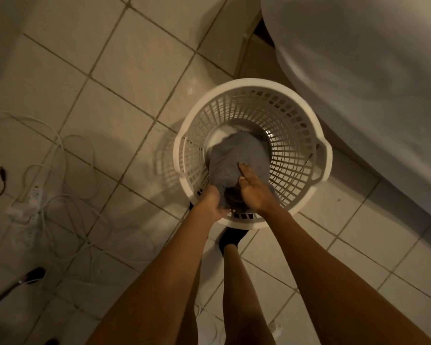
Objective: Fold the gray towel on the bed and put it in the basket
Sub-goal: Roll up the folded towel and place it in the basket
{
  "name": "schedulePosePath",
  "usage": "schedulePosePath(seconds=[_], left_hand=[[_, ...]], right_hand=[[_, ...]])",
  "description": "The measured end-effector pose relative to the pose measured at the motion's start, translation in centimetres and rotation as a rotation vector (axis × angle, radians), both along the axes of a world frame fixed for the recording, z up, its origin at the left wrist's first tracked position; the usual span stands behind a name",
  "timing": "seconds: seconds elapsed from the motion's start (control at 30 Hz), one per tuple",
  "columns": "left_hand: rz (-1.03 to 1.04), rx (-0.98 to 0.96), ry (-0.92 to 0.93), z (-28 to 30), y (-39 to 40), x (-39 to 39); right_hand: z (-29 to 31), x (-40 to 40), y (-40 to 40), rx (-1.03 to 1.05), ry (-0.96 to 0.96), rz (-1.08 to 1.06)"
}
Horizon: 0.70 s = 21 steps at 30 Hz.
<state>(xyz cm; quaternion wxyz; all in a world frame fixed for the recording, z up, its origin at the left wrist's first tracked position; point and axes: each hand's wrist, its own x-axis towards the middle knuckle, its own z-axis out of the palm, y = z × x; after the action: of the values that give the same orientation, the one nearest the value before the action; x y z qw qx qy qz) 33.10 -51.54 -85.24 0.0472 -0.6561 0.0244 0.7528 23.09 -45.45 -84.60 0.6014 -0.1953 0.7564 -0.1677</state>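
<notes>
A folded gray towel (237, 158) sits inside the round white slatted basket (296, 125) on the tiled floor. Both of my arms reach down over the basket's near rim. My left hand (210, 202) grips the towel's near left edge. My right hand (255, 189) lies on top of the towel with its fingers pressing the cloth and the thumb tucked at the near edge. The towel's underside and the basket's bottom beneath it are hidden.
The bed with a white sheet (371, 70) fills the upper right, close beside the basket. A power strip with tangled white cables (35, 195) lies on the floor at the left. My foot in a dark sock (230, 239) stands just under the basket's near rim.
</notes>
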Motion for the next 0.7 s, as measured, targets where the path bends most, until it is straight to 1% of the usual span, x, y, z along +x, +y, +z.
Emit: schedulePosePath(seconds=[0.1,0.2,0.27,0.3,0.37,0.4,0.43,0.47,0.5,0.57,0.63,0.7], left_hand=[[-0.16,-0.096,-0.133,1.0,-1.4,0.0],[-0.395,-0.176,-0.31,0.6,-2.8,-0.3],[-0.574,-0.197,-0.356,0.6,-3.1,-0.7],[-0.736,-0.257,-0.36,0.7,-3.0,-0.8],[-1.099,-0.496,-0.372,0.9,-2.7,-0.6],[-1.224,-0.623,-0.375,0.8,-2.6,-0.6],[-1.295,-0.707,-0.353,0.6,-2.5,-0.6],[-1.339,-0.758,-0.295,0.1,-2.3,-0.7],[-1.378,-0.789,-0.21,-0.4,-2.0,-0.8],[-1.439,-0.829,-0.068,-1.2,-1.4,-1.0],[-1.444,-0.881,-0.045,-1.9,-0.9,-0.6],[-1.415,-0.927,-0.06,-2.3,-0.6,-0.1]], right_hand=[[-0.2,0.6,0.3,-0.002,-0.014,0.008],[-0.2,1.2,0.7,0.013,-0.042,0.007],[-0.3,1.5,0.9,0.024,-0.05,-0.014],[-0.4,1.6,1.1,0.035,-0.05,-0.041],[-0.7,1.6,1.3,0.072,-0.015,-0.143],[-0.9,1.4,1.5,0.09,0.031,-0.204],[-1.1,1.2,1.7,0.1,0.09,-0.256],[-1.4,0.9,2.1,0.104,0.153,-0.274],[-1.7,0.8,2.6,0.112,0.21,-0.246],[-2.3,0.8,3.8,0.154,0.257,-0.125],[-2.5,1.5,4.8,0.18,0.225,-0.075],[-2.7,2.5,5.3,0.149,0.226,-0.041]])
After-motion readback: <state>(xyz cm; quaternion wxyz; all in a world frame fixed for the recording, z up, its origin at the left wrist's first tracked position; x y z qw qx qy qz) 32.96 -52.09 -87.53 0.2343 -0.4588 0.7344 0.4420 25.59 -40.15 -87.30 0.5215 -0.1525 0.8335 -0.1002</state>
